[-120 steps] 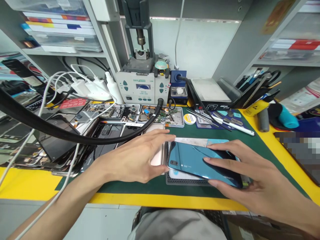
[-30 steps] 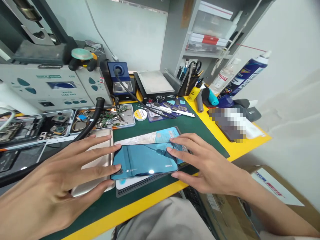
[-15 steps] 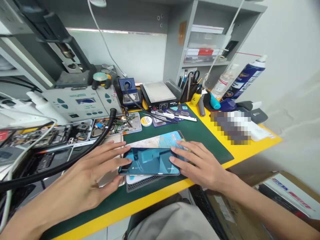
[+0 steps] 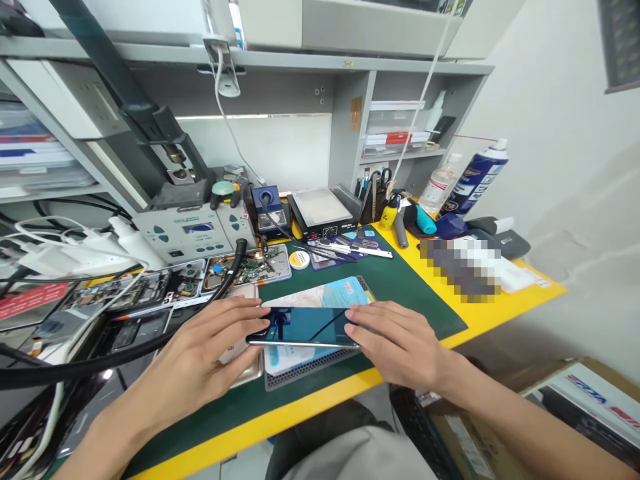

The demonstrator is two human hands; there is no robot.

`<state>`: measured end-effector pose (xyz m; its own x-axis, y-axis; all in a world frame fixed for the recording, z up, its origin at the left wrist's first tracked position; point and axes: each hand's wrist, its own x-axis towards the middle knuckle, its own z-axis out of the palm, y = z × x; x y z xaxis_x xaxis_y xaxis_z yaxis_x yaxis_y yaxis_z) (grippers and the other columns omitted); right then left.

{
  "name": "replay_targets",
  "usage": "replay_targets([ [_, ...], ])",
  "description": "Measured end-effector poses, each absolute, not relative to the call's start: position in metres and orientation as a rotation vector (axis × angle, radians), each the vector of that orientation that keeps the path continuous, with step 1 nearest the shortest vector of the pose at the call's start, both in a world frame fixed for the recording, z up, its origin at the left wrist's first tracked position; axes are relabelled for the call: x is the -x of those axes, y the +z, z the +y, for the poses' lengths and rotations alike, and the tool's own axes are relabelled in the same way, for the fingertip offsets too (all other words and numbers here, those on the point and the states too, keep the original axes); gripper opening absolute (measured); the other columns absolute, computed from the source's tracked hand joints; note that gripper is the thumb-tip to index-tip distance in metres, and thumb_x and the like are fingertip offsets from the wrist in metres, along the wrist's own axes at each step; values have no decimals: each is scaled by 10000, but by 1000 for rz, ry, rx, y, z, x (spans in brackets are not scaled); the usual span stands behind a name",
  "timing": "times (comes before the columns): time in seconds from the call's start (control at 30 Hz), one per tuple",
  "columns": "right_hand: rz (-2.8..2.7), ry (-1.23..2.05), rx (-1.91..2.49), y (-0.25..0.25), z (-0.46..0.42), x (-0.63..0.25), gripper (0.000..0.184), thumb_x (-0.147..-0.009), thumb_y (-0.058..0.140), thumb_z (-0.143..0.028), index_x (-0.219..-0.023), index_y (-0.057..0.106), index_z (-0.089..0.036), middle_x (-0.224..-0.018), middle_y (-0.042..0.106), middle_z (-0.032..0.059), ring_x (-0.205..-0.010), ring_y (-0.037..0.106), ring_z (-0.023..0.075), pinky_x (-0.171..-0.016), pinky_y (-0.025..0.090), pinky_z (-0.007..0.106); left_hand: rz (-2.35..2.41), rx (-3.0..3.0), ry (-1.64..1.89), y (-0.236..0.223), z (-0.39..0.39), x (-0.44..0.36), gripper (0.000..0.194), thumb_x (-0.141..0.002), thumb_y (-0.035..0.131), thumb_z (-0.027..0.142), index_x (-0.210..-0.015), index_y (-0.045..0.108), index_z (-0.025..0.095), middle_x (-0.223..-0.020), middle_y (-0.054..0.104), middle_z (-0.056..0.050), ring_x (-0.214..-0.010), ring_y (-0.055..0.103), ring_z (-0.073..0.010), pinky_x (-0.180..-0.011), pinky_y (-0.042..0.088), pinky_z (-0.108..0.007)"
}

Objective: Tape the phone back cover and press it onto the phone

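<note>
A glossy blue phone (image 4: 307, 327) lies back up over a white card and a dark perforated pad (image 4: 310, 370) on the green mat (image 4: 400, 287). My left hand (image 4: 210, 353) grips its left end, fingers curled round the edge, and rests over a pale gold phone (image 4: 245, 363). My right hand (image 4: 400, 343) presses and holds its right end with fingers spread along the edge. A light blue sheet (image 4: 335, 293) sticks out behind the phone.
A grey rework station (image 4: 193, 230), a blue soldering stand (image 4: 270, 203) and a hot plate (image 4: 323, 210) line the back. Opened phones and circuit boards (image 4: 150, 287) lie left under a black hose (image 4: 150, 340). Tweezers (image 4: 345, 250), a spray can (image 4: 475, 177), a cardboard box (image 4: 565, 400) right.
The view has tilted up and back, showing the shelves above. Both hands stay on the blue phone's ends, and the phone now looks flatter, seen nearly edge-on.
</note>
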<state>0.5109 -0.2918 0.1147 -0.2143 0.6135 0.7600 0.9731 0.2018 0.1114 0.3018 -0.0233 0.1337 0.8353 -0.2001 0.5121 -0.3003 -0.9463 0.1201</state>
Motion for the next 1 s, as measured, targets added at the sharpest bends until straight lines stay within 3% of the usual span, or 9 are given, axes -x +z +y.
replay_targets([
  [0.23,-1890,-791,1435,127,-293,-504,225,-865,615,-26,-1068,704,-66,-959,799,181,-867,792,257,-775,681,373,-505,-2823,927,138,-29,-300,311,-930,701,62,-1238,675,101,-1160,765,-132,-1167,670,-239,-1064,533,-432],
  [0.43,-1982,-813,1396,142,-299,-496,252,-849,546,-43,-1059,682,-72,-934,797,187,-863,788,256,-734,689,374,-572,-2801,1055,150,-41,-296,282,-906,705,21,-1186,684,46,-1108,779,-157,-1084,704,-217,-995,575,-369],
  [0.63,-2039,-871,1428,147,-309,-496,219,-922,662,-106,-1134,695,-63,-998,808,162,-928,785,266,-802,695,394,-569,-2866,1145,162,-54,-284,241,-916,703,38,-1157,694,50,-1090,803,-150,-1059,743,-206,-988,590,-337],
  [0.87,-2040,-833,1426,153,-320,-493,222,-965,620,-80,-1170,695,-39,-1036,807,156,-954,786,254,-823,679,364,-576,-2890,1190,173,-66,-279,190,-960,648,79,-1146,689,78,-1047,817,-134,-1029,771,-221,-934,638,-340],
  [1.0,-1955,-661,1460,158,-324,-492,225,-966,639,-95,-1186,684,-77,-1077,796,161,-1030,770,233,-941,649,345,-618,-2916,1221,177,-71,-275,152,-993,597,96,-1112,690,79,-1010,826,-129,-1007,783,-207,-933,637,-312],
])
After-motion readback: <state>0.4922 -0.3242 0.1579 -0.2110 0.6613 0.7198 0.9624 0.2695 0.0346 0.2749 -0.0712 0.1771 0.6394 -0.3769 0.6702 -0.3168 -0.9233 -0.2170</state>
